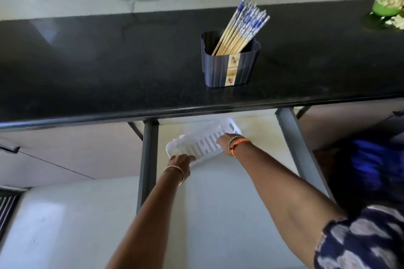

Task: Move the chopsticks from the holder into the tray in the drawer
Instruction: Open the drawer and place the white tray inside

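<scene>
A dark blue ribbed holder [229, 65] stands on the black counter [109, 61]. Several wooden chopsticks [238, 26] with blue-and-white tops lean out of it to the upper right. Below the counter's front edge a white slotted tray [196, 142] lies tilted inside the open drawer [251, 168]. My left hand [181, 161] grips the tray's near left end. My right hand [225, 141] holds the tray's right side, with its fingers hidden behind the tray wall. Both wrists wear bangles.
The drawer's grey metal side rails [293, 144] run along both sides of the tray. A green-and-white object [389, 6] sits at the counter's far right. Closed cabinet fronts [65, 150] flank the drawer. A blue blurred shape [371, 166] lies low on the right.
</scene>
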The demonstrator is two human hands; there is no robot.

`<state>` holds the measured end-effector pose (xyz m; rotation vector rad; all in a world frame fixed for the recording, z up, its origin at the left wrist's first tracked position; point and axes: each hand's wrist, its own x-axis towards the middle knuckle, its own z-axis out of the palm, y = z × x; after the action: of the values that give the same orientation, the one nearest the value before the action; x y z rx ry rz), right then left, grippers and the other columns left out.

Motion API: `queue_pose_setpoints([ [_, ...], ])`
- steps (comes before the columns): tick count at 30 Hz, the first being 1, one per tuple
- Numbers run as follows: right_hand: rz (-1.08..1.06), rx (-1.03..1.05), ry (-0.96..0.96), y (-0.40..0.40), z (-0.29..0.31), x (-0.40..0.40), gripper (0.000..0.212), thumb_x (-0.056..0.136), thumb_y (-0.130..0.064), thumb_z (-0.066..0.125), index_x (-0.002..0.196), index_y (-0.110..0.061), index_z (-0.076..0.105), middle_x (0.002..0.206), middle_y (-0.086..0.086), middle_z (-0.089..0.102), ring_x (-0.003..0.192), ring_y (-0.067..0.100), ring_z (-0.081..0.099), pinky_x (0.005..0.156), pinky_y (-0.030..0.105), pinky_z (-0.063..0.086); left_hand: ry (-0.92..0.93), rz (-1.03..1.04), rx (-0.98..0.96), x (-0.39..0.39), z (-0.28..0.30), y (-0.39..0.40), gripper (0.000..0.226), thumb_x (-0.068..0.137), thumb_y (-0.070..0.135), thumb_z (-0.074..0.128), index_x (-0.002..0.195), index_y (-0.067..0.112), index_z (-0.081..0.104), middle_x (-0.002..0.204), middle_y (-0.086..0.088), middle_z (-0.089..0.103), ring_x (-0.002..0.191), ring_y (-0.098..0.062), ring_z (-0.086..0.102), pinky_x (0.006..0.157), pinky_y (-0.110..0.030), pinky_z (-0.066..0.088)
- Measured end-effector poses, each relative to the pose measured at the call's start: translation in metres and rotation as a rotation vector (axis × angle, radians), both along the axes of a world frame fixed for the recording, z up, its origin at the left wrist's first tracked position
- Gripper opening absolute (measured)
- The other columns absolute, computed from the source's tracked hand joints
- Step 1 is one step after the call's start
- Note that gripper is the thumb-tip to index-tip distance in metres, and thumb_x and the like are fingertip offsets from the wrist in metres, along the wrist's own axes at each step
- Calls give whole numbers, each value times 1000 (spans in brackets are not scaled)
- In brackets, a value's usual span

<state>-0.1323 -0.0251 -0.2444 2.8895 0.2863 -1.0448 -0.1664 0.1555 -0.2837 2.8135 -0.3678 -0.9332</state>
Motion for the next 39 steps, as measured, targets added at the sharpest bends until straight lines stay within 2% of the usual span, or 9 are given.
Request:
queue_pose_setpoints([
  [4, -40, 10, 50, -1, -24, 0, 47, 85, 2, 49, 131, -6, 52, 133, 18, 53, 116, 35, 57, 91, 36, 48, 26, -3, -20, 6, -3, -5, 40, 91, 10, 46, 130, 18, 51, 133, -11, 55, 124, -30, 48, 100, -32, 37],
  [8, -65, 39, 33, -9, -38, -20, 41, 90, -3, 47, 129, -11, 53, 132, 17, 53, 114, 36, 57, 92, 38, 48, 42, -8, -7, -2, 3, -4, 39, 89, 9, 49, 127, 18, 53, 129, -9, 58, 121, -28, 50, 97, -29, 39],
  [16, -165, 93, 108, -32, -43, -121, 37, 94, -8, 44, 131, -9, 52, 135, 15, 53, 122, 33, 52, 100, 41, 47, 96, -20, 11, -85, 13, -23, 37, 90, 10, 48, 123, 22, 58, 132, -6, 56, 123, -25, 49, 100, -29, 38],
  [23, -136, 125, 65, -53, -35, -208, 38, 101, -8, 33, 135, -7, 49, 141, 13, 46, 129, 29, 44, 103, 32, 37, 66, -5, 9, -164, 14, -39, 38, 89, 6, 47, 123, 19, 58, 130, -8, 58, 121, -28, 51, 99, -34, 40],
  [27, -171, 160, 80, -57, -38, -233, 35, 100, -15, 38, 130, -8, 54, 135, 15, 52, 121, 30, 51, 99, 33, 42, 75, 1, 18, -194, 11, -45, 39, 90, 7, 46, 127, 19, 55, 132, -9, 57, 122, -29, 51, 100, -35, 40],
  [30, -182, 175, 99, -58, -35, -243, 35, 99, -19, 39, 129, -9, 55, 134, 15, 53, 119, 30, 53, 99, 34, 45, 92, 8, 2, -207, 6, -42, 48, 89, 0, 42, 133, 19, 48, 133, -12, 55, 122, -30, 51, 101, -36, 42],
  [34, -220, 222, 125, -58, -26, -241, 37, 96, -21, 46, 132, -11, 52, 136, 14, 50, 122, 30, 51, 101, 36, 43, 86, 46, -139, -206, 11, -38, 64, 79, -13, 44, 133, 22, 48, 133, -10, 54, 122, -26, 52, 103, -31, 42],
  [37, -219, 287, 89, -53, -6, -226, 41, 79, -26, 63, 120, -23, 61, 126, 3, 61, 115, 21, 57, 102, 38, 44, 106, 4, -259, -177, 44, -51, 53, 77, -5, 52, 123, 20, 59, 126, -6, 62, 119, -21, 55, 100, -24, 41],
  [39, -245, 348, 58, -51, 18, -208, 34, 75, -29, 66, 109, -25, 67, 116, 0, 68, 109, 19, 62, 101, 35, 46, 103, 11, -322, -147, 75, -65, 40, 79, 0, 54, 113, 19, 66, 119, -7, 66, 112, -22, 60, 94, -23, 42],
])
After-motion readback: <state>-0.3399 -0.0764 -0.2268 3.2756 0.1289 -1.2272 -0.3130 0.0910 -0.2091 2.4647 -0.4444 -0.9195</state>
